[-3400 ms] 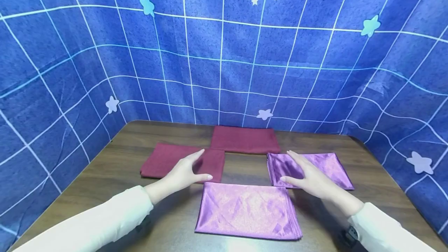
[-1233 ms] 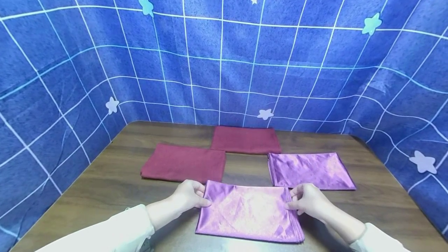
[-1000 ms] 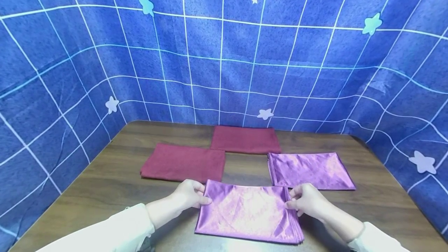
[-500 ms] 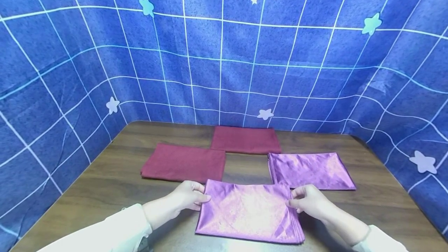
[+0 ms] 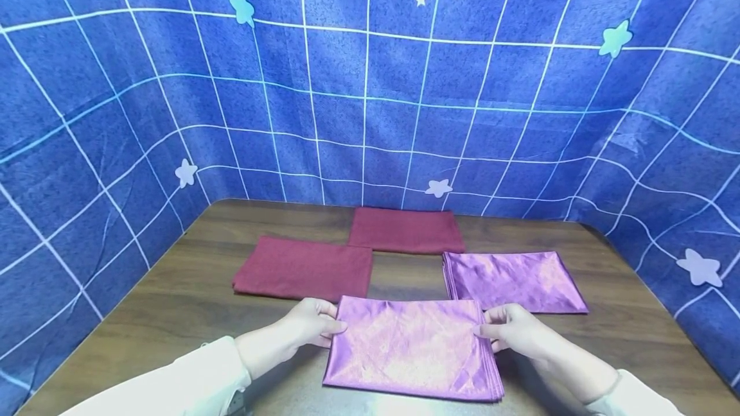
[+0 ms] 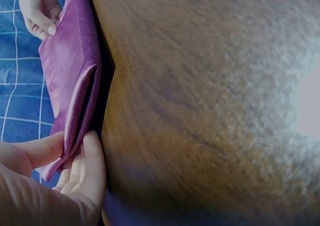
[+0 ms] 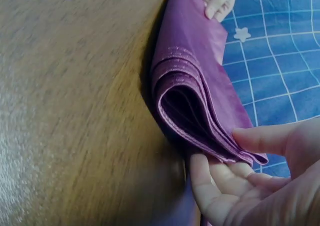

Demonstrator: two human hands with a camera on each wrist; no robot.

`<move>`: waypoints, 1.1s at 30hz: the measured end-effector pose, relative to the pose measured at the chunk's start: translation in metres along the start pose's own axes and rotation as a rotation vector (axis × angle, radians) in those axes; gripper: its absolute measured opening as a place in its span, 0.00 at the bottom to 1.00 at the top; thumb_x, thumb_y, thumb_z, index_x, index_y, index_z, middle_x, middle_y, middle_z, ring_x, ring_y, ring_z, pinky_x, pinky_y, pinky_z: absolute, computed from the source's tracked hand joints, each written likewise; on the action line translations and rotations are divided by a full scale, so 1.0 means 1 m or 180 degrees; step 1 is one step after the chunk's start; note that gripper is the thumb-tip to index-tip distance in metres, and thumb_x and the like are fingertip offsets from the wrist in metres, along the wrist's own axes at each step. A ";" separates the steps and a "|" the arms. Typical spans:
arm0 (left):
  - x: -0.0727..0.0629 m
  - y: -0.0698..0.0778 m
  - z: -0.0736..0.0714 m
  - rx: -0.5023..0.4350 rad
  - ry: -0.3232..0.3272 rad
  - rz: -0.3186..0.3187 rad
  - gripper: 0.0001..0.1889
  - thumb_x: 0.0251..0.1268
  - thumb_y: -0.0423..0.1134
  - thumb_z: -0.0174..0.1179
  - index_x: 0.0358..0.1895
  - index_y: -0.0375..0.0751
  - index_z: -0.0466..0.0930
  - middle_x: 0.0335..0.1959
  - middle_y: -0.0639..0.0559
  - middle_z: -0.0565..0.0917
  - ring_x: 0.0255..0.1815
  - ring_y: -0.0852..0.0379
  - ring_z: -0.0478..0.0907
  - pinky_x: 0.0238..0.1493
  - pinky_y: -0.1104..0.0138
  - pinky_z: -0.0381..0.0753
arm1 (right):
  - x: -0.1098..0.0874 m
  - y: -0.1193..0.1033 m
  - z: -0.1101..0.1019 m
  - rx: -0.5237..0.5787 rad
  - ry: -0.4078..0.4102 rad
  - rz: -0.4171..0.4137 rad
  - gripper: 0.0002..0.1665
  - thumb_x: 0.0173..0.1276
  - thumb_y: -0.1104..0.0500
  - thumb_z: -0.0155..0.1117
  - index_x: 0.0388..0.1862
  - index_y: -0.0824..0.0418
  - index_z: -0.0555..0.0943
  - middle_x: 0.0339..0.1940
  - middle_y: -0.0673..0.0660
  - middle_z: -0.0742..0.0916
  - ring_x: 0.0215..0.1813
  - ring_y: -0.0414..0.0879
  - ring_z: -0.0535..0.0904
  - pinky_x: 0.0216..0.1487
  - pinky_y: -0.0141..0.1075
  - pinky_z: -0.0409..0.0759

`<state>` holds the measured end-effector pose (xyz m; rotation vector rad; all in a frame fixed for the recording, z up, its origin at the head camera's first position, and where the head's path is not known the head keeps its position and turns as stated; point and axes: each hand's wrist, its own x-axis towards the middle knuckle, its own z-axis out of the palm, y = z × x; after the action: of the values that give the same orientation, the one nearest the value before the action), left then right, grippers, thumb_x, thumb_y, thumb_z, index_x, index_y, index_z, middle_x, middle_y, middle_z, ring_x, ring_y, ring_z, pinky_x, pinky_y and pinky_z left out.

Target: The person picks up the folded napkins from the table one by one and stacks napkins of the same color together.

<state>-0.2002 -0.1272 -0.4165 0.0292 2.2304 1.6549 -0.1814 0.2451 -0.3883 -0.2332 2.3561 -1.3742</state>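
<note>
The left hand (image 5: 312, 323) and the right hand (image 5: 513, 326) each pinch one side of the folded purple satin cloth (image 5: 410, 352) near its far corners, thumbs on top and fingers underneath, while its near edge lies toward the person on the wood-grain surface (image 5: 173, 320). In the right wrist view, the stitched layers gape in a loop at the side. Beyond it lie a second folded purple satin cloth (image 5: 517, 281) to the right, a folded maroon cloth (image 5: 303, 268) to the left and another maroon cloth (image 5: 405, 231) at the back.
</note>
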 end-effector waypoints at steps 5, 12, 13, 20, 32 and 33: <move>-0.001 0.000 0.000 -0.0054 -0.0018 -0.0036 0.11 0.57 0.26 0.64 0.40 0.26 0.73 0.28 0.48 0.84 0.27 0.57 0.80 0.38 0.58 0.87 | 0.001 0.002 0.001 0.0370 -0.0257 -0.0014 0.09 0.71 0.59 0.57 0.36 0.66 0.76 0.31 0.50 0.82 0.37 0.43 0.78 0.44 0.39 0.83; -0.003 0.001 -0.001 -0.0161 -0.0128 -0.0001 0.09 0.59 0.27 0.62 0.40 0.26 0.74 0.28 0.51 0.82 0.29 0.58 0.79 0.39 0.58 0.87 | 0.003 0.002 0.001 0.0933 -0.0424 0.0098 0.09 0.73 0.58 0.53 0.33 0.60 0.69 0.35 0.52 0.83 0.40 0.44 0.82 0.49 0.46 0.83; -0.004 0.001 -0.001 -0.0169 -0.0122 -0.0018 0.09 0.59 0.27 0.62 0.40 0.27 0.74 0.28 0.51 0.82 0.29 0.58 0.79 0.39 0.58 0.87 | 0.003 0.002 0.000 0.0957 -0.0429 0.0109 0.09 0.74 0.57 0.53 0.34 0.60 0.70 0.35 0.52 0.83 0.40 0.45 0.83 0.50 0.46 0.83; -0.007 0.002 0.002 -0.0218 -0.0021 -0.0146 0.10 0.61 0.29 0.60 0.43 0.29 0.74 0.30 0.49 0.82 0.29 0.58 0.79 0.35 0.61 0.86 | 0.002 0.000 0.001 0.1087 -0.0387 0.0090 0.06 0.72 0.60 0.56 0.36 0.62 0.73 0.36 0.51 0.84 0.41 0.42 0.82 0.50 0.44 0.83; -0.011 0.008 -0.004 -0.0246 0.0031 -0.0062 0.12 0.63 0.30 0.59 0.47 0.28 0.73 0.34 0.46 0.83 0.34 0.56 0.80 0.37 0.60 0.85 | 0.004 0.000 -0.002 0.1107 -0.0341 0.0032 0.11 0.70 0.59 0.59 0.44 0.67 0.76 0.35 0.50 0.85 0.41 0.42 0.82 0.51 0.43 0.83; -0.011 0.009 -0.004 -0.0247 0.0034 -0.0046 0.12 0.63 0.30 0.59 0.47 0.28 0.72 0.34 0.46 0.83 0.34 0.56 0.80 0.37 0.59 0.85 | 0.004 0.000 -0.002 0.1103 -0.0335 0.0027 0.11 0.70 0.59 0.59 0.44 0.67 0.76 0.35 0.50 0.85 0.41 0.42 0.81 0.51 0.43 0.83</move>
<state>-0.1930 -0.1304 -0.4046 -0.0156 2.1671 1.7363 -0.1863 0.2456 -0.3884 -0.1888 1.9916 -1.6914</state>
